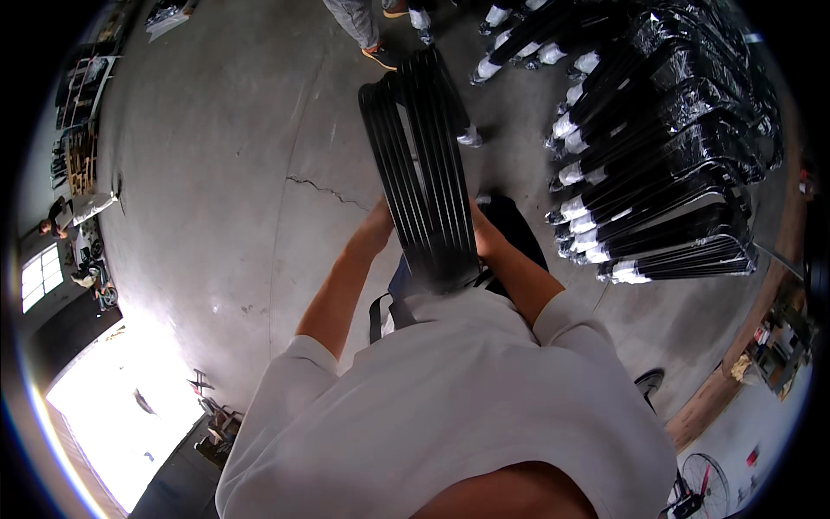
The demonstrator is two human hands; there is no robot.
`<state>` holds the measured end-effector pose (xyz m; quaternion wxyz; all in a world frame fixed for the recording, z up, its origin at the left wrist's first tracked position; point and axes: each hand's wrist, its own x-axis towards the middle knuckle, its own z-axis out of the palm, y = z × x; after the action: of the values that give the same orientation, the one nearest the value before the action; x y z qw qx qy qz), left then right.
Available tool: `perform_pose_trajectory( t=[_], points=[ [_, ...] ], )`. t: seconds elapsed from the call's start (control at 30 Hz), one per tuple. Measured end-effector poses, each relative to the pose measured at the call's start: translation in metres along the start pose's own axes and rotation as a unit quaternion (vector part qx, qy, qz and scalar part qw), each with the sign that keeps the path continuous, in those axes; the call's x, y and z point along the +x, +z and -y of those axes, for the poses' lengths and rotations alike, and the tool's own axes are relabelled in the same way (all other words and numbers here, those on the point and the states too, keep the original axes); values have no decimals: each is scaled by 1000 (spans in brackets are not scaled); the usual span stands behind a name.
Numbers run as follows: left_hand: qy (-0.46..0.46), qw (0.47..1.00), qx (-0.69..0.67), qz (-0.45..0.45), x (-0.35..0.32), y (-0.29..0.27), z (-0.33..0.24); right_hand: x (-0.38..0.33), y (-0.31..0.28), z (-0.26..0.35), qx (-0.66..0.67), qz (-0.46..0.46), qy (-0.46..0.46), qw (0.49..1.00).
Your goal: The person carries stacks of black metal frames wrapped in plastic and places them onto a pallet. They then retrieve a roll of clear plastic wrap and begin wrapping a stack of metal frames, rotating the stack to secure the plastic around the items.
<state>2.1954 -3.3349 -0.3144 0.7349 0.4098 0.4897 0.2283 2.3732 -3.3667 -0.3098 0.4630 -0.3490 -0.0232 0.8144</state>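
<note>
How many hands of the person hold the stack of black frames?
2. The left hand grips the left side of the black frames; the right hand grips the right side. Fingers are partly hidden behind the stack.

a cracked grey concrete floor [233, 147] carries a large stack of black plastic-wrapped frames [666, 147] with white-capped ends at right, a standing fan [705, 484] at lower right, and wooden pallets [79, 160] far left.
</note>
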Motion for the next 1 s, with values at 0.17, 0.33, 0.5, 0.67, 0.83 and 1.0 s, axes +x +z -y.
perform_pose_trajectory(
  t=[0.17, 0.33, 0.5, 0.67, 0.83, 1.0],
  points=[
    [-14, 987, 42, -153, -2, 0, 14, 28, -12, 41, -142, -163, -293, 931],
    [63, 969, 127, -201, 1, 24, -4, 18, 89, 118, -707, 228, -506, 438],
    [-75, 968, 22, -240, -6, 16, -10, 63, 64, 129, -810, 327, -380, 304],
    [-118, 947, -148, -260, -45, -12, -49, 64, 67, 127, -811, 308, -368, 335],
    [-15, 963, -169, -209, -91, 38, -128, 59, 73, 126, -861, 239, -335, 299],
    [55, 983, 45, -167, -83, 93, -134, -34, 77, 108, -272, 211, -64, 937]
  ],
)
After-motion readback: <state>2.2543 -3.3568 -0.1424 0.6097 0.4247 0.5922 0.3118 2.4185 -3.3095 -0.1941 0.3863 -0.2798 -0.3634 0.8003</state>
